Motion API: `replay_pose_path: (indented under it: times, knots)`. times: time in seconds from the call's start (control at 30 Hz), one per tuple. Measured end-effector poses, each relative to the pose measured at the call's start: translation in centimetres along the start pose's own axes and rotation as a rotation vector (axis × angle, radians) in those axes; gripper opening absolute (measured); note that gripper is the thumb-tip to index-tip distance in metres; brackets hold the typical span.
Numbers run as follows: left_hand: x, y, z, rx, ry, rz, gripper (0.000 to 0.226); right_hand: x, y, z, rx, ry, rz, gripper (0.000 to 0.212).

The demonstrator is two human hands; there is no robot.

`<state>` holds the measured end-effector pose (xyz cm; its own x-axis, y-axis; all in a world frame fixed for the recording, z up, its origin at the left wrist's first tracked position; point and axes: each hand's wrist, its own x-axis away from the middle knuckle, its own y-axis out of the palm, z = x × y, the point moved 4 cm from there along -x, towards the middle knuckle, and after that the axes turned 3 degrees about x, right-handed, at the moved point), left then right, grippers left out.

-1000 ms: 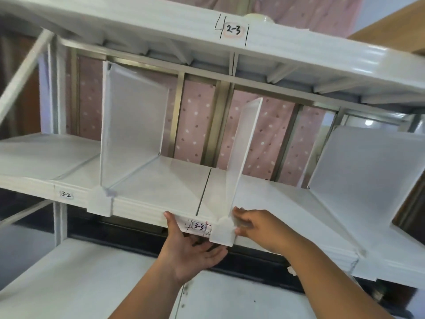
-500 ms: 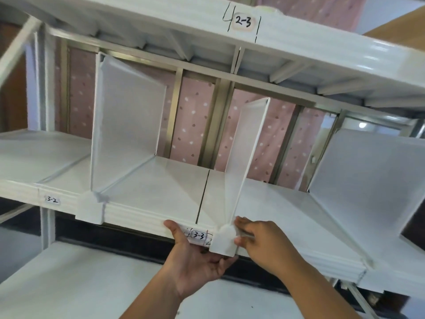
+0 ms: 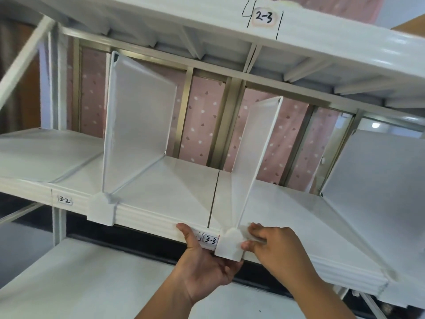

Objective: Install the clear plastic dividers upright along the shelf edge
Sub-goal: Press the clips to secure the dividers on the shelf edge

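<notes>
Since the frame 0.5 s ago the hands keep almost the same place at the clip; the camera has shifted a bit, so the shelf and the labels sit more to the right in view, and the right thumb is now nearer to the side of the clip.

The mid divider stands upright on the shelf, near the seam between two shelf panels. Its white clip sits over the front edge of the shelf, just right of the "3-3" label.

Left hand is under the shelf edge, palm up. Its thumb lies on the front lip, left of the label, and its fingers curl up under the bottom of the clip, so it holds the clip and edge from below.

Right hand comes from the right side. Its fingers rest on the shelf top next to the clip and the thumb presses the clip's right side; it pinches there.

The left divider stands upright too, w/ its own clip on the edge, well apart from the hands. The right divider is at the right, a bit blurred. A "3-2" label is on the edge at left, and a "2-3" label is on the upper shelf. A pink dotted curtain hangs behind the rack. A lower shelf is below the hands.
</notes>
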<state>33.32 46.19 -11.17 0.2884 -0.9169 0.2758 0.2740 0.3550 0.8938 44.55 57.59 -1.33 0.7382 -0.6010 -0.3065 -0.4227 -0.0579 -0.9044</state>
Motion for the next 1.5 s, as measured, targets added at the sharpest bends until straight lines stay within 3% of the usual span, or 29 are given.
replay_pose_path:
  times: [0.57, 0.8, 1.07, 1.2, 1.5]
  knots:
    - [0.4, -1.3, 1.6, 0.100, 0.052, 0.034, 0.104, 0.8, 1.0, -2.6, 0.280, 0.156, 0.182, 0.081]
    - [1.6, -1.0, 1.7, 0.084, 0.035, 0.065, 0.104, 1.9, 1.0, -3.3, 0.183, 0.175, 0.218, 0.087]
    - [2.4, -0.6, 2.0, 0.153, -0.034, 0.011, 0.106, 2.0, 0.8, -5.1, 0.370, 0.139, 0.153, 0.073]
    - [2.3, -0.9, 2.3, 0.175, -0.103, -0.041, 0.106, 1.7, 0.3, -5.2, 0.468, 0.149, 0.093, 0.078]
    - [1.6, -1.5, 3.5, 0.170, -0.104, -0.191, 0.101, 1.0, 0.8, -5.9, 0.560, 0.166, 0.134, 0.095]
